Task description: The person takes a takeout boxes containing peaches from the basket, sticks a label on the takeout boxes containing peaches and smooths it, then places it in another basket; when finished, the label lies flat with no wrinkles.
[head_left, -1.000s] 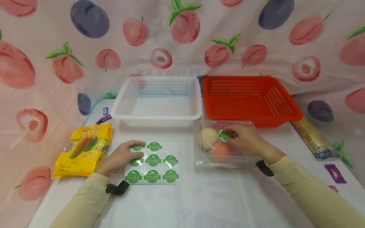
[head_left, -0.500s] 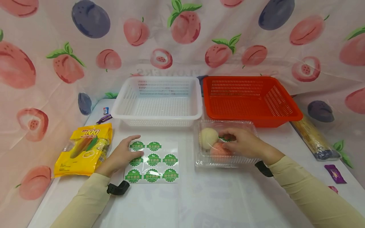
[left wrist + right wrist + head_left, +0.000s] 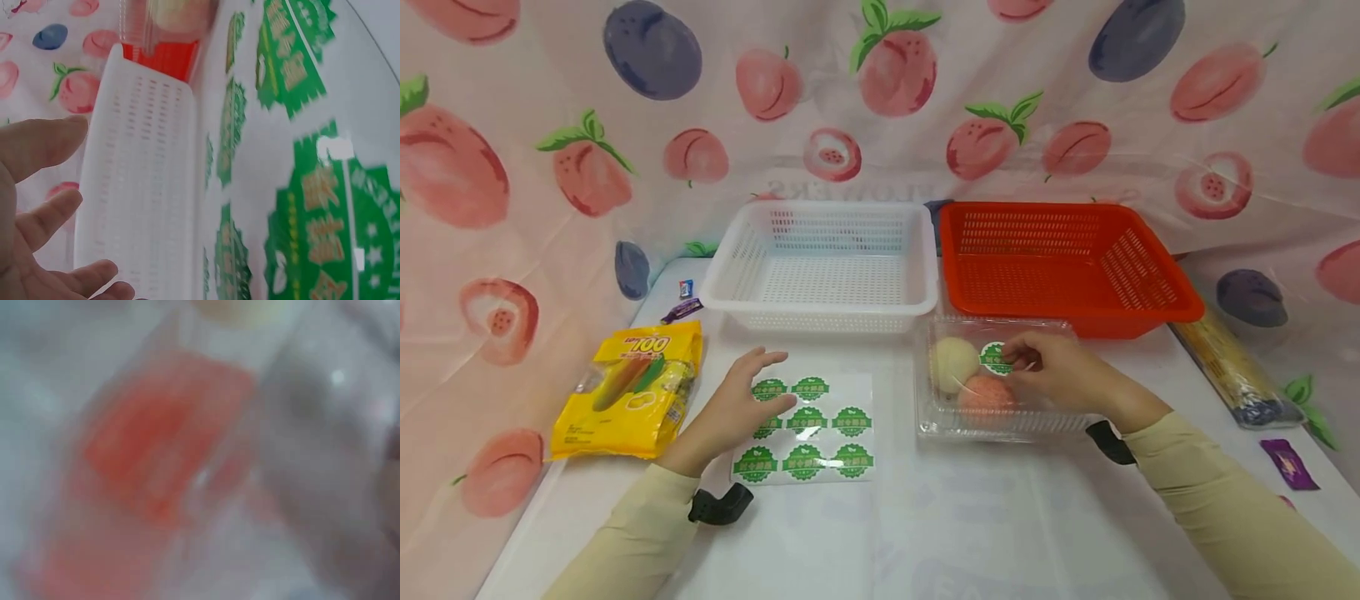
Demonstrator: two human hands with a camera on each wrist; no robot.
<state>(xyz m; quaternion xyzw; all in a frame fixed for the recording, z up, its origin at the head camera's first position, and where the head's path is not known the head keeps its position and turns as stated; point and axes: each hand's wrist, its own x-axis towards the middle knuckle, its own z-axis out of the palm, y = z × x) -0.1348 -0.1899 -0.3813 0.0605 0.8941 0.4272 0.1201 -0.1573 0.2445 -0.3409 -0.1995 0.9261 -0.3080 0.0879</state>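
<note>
A round green sticker [image 3: 996, 358] is seen on the lid of a clear plastic box [image 3: 1000, 421], which lies on the table [image 3: 925, 533] just in front of the red basket [image 3: 1060, 258]. The sticker is touched by the fingertips of the right hand [image 3: 1056, 375], whose fingers are bent down onto the lid; whether the sticker is pinched or only pressed cannot be told. Two round fruits, one pale [image 3: 953, 363] and one pink [image 3: 985, 393], are seen inside the box. The right wrist view is blurred, and only a red-orange shape [image 3: 150, 450] behind clear plastic can be made out there. To the left, a sticker sheet [image 3: 808, 429] with more green stickers is lain flat, and its left edge is covered by the left hand [image 3: 737, 408], with fingers spread and relaxed and nothing gripped. The lifted, straight fingers [image 3: 37, 144] are shown close by the left wrist view, along with the printed stickers [image 3: 325, 212] and the white basket [image 3: 137, 187], detail not given by the head view. A yellow snack bag [image 3: 628, 392] is seen further left, and the white basket [image 3: 823, 267] stands beside the red one.
</note>
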